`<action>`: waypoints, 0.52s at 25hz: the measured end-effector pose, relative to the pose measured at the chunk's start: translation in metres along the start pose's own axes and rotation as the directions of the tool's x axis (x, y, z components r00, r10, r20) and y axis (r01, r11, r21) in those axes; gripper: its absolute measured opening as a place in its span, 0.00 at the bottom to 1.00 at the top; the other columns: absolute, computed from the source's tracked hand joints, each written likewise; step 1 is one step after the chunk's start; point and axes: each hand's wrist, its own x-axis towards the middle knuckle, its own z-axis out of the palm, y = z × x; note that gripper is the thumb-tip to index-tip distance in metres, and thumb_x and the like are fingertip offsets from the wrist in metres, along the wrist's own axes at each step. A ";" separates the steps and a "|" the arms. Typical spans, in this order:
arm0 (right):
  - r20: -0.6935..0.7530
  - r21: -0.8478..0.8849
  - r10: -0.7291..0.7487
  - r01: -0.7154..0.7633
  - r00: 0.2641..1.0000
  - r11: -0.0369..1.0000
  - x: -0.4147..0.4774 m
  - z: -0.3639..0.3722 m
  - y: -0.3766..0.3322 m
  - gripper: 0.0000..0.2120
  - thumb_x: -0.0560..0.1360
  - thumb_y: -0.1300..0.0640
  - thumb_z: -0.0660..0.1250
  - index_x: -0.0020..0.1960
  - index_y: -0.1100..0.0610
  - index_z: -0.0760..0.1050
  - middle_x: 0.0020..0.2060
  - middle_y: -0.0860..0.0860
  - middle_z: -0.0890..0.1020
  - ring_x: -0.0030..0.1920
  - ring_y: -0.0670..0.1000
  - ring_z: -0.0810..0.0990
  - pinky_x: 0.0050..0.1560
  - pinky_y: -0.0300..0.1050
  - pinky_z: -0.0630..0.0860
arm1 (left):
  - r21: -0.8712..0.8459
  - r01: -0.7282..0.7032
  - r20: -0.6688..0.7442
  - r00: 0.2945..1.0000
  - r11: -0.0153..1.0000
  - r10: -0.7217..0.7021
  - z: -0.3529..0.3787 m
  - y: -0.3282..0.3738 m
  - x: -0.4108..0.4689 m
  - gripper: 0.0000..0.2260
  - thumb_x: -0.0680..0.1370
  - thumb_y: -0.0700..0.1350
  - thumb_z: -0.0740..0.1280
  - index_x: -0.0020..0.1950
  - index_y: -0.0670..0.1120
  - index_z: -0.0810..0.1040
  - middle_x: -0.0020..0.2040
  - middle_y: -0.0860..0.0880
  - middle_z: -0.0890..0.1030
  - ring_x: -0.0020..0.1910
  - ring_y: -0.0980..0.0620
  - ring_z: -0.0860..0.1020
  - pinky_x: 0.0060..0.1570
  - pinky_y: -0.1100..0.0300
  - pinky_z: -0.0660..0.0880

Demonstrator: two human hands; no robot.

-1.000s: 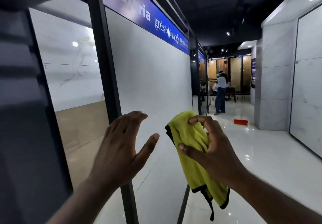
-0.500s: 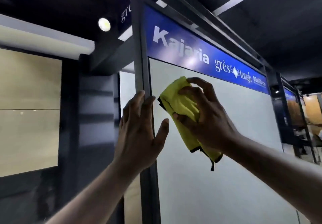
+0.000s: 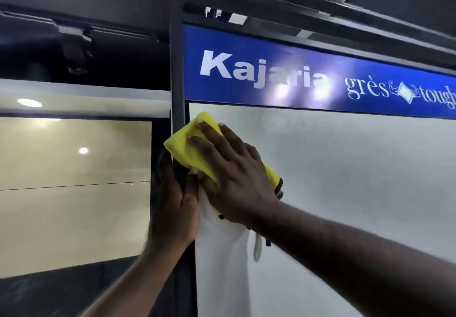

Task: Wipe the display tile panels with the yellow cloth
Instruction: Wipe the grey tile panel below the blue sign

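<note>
A large white display tile panel [image 3: 333,181] stands in a dark metal frame [image 3: 178,94], under a blue sign. My right hand [image 3: 234,176] lies flat with spread fingers on the folded yellow cloth [image 3: 187,149] and presses it against the panel's upper left corner. The cloth's black-edged tail hangs below the hand. My left hand [image 3: 172,203] grips the frame's vertical post just below the cloth, fingers wrapped round its far side.
The blue Kajaria sign [image 3: 271,70] runs along the top of the panel. To the left, behind the post, stands a glossy beige tile panel [image 3: 74,181] with a dark surround. A black ceiling track with a spotlight [image 3: 76,53] hangs overhead.
The view has tilted up. My right hand went from clutching the cloth in the air to pressing it flat on the panel's top corner. My left hand closed round the post.
</note>
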 end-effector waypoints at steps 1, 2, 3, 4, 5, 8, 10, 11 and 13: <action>0.009 0.004 0.026 -0.026 1.000 1.000 0.002 0.000 0.002 0.31 0.85 0.40 0.58 0.86 0.44 0.56 0.87 0.45 0.50 0.87 0.56 0.49 0.80 0.61 0.61 | 0.023 -0.006 -0.005 1.000 1.000 0.006 0.001 0.000 0.000 0.33 0.84 0.59 0.58 0.89 0.52 0.59 0.85 0.49 0.67 0.82 0.49 0.68 0.78 0.52 0.66; 0.023 -0.008 0.020 -0.020 1.000 1.000 0.002 -0.001 0.004 0.31 0.86 0.39 0.57 0.86 0.44 0.54 0.87 0.45 0.49 0.87 0.56 0.47 0.81 0.61 0.59 | 0.043 -0.002 -0.005 1.000 0.999 0.003 0.002 0.001 0.001 0.33 0.84 0.60 0.58 0.89 0.53 0.58 0.84 0.49 0.68 0.81 0.48 0.69 0.77 0.52 0.67; 0.031 -0.016 0.000 0.000 1.000 1.000 0.002 0.000 0.005 0.30 0.87 0.38 0.55 0.86 0.44 0.54 0.87 0.45 0.49 0.87 0.56 0.46 0.81 0.60 0.58 | 0.052 0.003 -0.010 1.000 0.999 -0.002 0.002 0.001 0.001 0.34 0.83 0.60 0.58 0.89 0.54 0.57 0.84 0.49 0.68 0.80 0.48 0.70 0.76 0.52 0.68; 0.028 -0.014 -0.012 0.013 1.000 1.000 0.001 0.000 0.005 0.30 0.87 0.38 0.54 0.86 0.44 0.53 0.87 0.45 0.48 0.87 0.56 0.46 0.81 0.60 0.58 | 0.052 -0.001 -0.012 1.000 0.999 0.001 0.001 0.000 0.001 0.34 0.83 0.60 0.58 0.89 0.54 0.57 0.83 0.49 0.69 0.79 0.47 0.71 0.75 0.52 0.69; 0.023 -0.014 -0.019 0.019 1.000 1.000 0.000 0.001 0.004 0.30 0.87 0.38 0.54 0.86 0.44 0.53 0.87 0.44 0.48 0.87 0.56 0.46 0.81 0.60 0.58 | 0.051 -0.003 -0.015 1.000 0.999 0.004 0.000 0.001 0.000 0.34 0.83 0.60 0.58 0.89 0.55 0.56 0.83 0.50 0.69 0.79 0.47 0.71 0.74 0.53 0.69; 0.018 -0.023 -0.005 0.006 1.000 1.000 0.002 0.001 0.001 0.30 0.87 0.38 0.55 0.86 0.44 0.54 0.87 0.45 0.49 0.87 0.57 0.48 0.80 0.62 0.60 | 0.056 0.016 -0.008 1.000 0.998 -0.016 0.000 0.000 0.000 0.35 0.83 0.60 0.58 0.89 0.55 0.55 0.83 0.48 0.70 0.79 0.46 0.71 0.71 0.56 0.66; 0.035 -0.029 0.024 -0.023 0.999 0.999 0.003 0.003 0.002 0.31 0.86 0.38 0.56 0.86 0.44 0.54 0.87 0.45 0.49 0.86 0.58 0.48 0.80 0.62 0.60 | 0.052 0.028 -0.013 1.000 0.998 -0.028 0.000 0.002 0.000 0.32 0.87 0.58 0.61 0.89 0.53 0.56 0.83 0.46 0.69 0.79 0.44 0.70 0.71 0.55 0.66; 0.045 -0.033 0.026 -0.025 0.999 0.999 0.002 0.003 0.002 0.31 0.86 0.39 0.57 0.86 0.44 0.54 0.87 0.45 0.49 0.86 0.58 0.48 0.80 0.61 0.60 | 0.055 0.030 -0.017 0.999 0.998 -0.029 0.001 0.004 -0.001 0.30 0.88 0.54 0.62 0.89 0.53 0.56 0.84 0.46 0.68 0.80 0.43 0.70 0.72 0.56 0.66; 0.061 -0.071 -0.044 0.049 0.997 0.996 0.005 0.000 0.007 0.31 0.87 0.40 0.56 0.86 0.44 0.53 0.87 0.45 0.49 0.87 0.57 0.48 0.81 0.60 0.58 | 0.083 0.018 -0.019 1.000 0.996 -0.017 0.002 0.006 -0.001 0.30 0.88 0.52 0.62 0.89 0.52 0.55 0.85 0.45 0.67 0.82 0.43 0.67 0.76 0.52 0.66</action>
